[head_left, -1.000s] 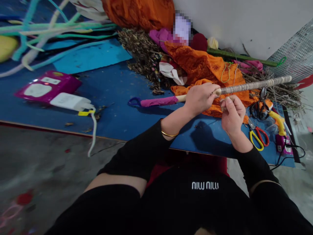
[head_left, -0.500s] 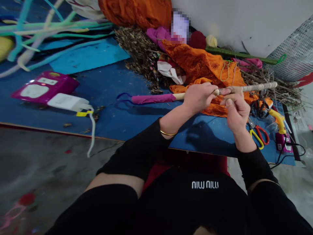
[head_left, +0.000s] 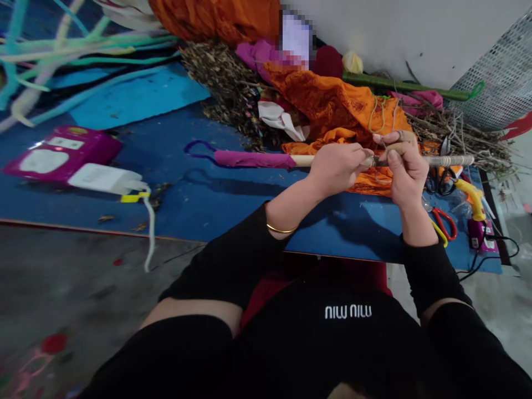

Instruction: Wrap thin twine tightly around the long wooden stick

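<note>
A long wooden stick [head_left: 302,161] lies across my hands, above the blue table. Magenta cloth [head_left: 253,159] is wrapped round its left part, and a dark blue loop [head_left: 200,145] sticks out of that end. Pale cord [head_left: 453,160] is wound along the right part. My left hand [head_left: 334,169] is closed round the stick near its middle. Just to the right, my right hand [head_left: 404,166] pinches a thin thread [head_left: 381,178] at the stick, its fingertips close to those of the left. The fingers partly cover the stick there.
Behind the stick lie orange cloth [head_left: 332,102], dried plants [head_left: 220,83] and a green-wrapped stick [head_left: 399,84]. Scissors [head_left: 444,224] and a yellow glue gun [head_left: 474,199] are at the right. A purple power strip [head_left: 78,149] with a white plug sits at the left.
My right hand has shifted slightly away from the wound cord and its fingers have lifted, with thin thread now showing there. The stick's right end has dropped a little. The view has shifted slightly.
</note>
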A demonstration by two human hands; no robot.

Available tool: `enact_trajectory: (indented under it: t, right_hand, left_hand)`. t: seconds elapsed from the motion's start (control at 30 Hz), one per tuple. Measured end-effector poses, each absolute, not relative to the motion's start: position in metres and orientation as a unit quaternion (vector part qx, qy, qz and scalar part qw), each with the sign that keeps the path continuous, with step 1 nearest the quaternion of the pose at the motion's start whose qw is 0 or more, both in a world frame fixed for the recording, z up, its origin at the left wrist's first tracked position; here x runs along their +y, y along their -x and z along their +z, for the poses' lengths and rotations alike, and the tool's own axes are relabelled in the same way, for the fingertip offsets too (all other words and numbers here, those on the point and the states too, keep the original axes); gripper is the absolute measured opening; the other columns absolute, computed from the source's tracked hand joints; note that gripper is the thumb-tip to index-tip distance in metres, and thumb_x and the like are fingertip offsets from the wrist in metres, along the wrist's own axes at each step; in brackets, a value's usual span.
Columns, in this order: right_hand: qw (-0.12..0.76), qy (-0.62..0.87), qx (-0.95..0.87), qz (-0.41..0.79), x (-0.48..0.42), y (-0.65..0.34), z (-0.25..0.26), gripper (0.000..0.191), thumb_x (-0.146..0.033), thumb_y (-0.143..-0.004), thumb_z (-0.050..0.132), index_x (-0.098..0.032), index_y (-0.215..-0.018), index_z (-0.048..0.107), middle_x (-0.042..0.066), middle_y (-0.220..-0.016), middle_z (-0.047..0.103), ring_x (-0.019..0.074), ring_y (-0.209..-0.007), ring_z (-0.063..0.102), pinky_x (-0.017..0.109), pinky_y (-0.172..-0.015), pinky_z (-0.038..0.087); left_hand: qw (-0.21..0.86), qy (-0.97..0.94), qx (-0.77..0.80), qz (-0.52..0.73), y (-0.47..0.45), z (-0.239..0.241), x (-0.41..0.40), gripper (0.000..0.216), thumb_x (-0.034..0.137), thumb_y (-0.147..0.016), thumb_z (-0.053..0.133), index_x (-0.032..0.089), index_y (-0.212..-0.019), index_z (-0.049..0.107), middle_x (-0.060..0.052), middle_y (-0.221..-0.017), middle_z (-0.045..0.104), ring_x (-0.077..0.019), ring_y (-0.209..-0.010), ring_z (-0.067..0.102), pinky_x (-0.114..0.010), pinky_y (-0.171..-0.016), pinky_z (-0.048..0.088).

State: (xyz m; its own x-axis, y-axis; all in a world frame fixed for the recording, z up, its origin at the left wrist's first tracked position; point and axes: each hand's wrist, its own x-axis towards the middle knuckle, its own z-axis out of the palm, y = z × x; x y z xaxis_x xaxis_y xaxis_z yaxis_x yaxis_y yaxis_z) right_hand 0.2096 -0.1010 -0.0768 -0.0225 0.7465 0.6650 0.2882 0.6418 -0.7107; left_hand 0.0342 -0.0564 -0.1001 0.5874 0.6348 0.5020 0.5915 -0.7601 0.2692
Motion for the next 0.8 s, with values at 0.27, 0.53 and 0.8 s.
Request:
enact_trajectory:
  t: [0.27, 0.53, 0.8]
  right_hand:
    - [0.534, 0.41, -0.708, 0.212, -0.096, -0.218, -0.081, 0.041, -0.061, -0.098, 0.06, -0.024, -0.082, 0.068, 0.004, -0.142, 0.06, 0.0259, -0.131, 0.067, 0.056, -0.121, 0.053]
    - [0.542, 0.42, -0.693, 0.224, -0.098, -0.213, -0.078, 0.04, -0.058, -0.098, 0.062, -0.023, -0.08, 0.066, 0.004, -0.14, 0.063, 0.0243, -0.123, 0.072, 0.052, -0.117, 0.055]
    - [0.697, 0.447, -0.502, 0.248, -0.087, -0.271, -0.062, 0.026, -0.046, -0.094, 0.067, -0.025, -0.08, 0.062, 0.002, -0.117, 0.076, 0.0027, -0.048, 0.044, 0.026, -0.049, 0.05]
  left_hand:
    - [0.006, -0.886, 0.38, 0.267, -0.037, -0.09, -0.065, 0.038, 0.026, -0.098, 0.057, 0.016, -0.134, 0.063, -0.008, -0.091, 0.078, -0.0232, -0.077, 0.072, -0.032, -0.062, 0.044]
    - [-0.027, -0.896, 0.312, 0.316, -0.035, -0.101, -0.058, 0.027, 0.023, -0.103, 0.047, 0.018, -0.112, 0.072, -0.007, -0.092, 0.078, -0.0219, -0.083, 0.072, -0.032, -0.067, 0.046]
    - [0.092, -0.866, 0.359, 0.335, -0.022, -0.093, -0.05, 0.033, 0.024, -0.095, 0.055, 0.02, -0.122, 0.074, -0.007, -0.115, 0.08, -0.0236, -0.102, 0.074, -0.034, -0.085, 0.052]
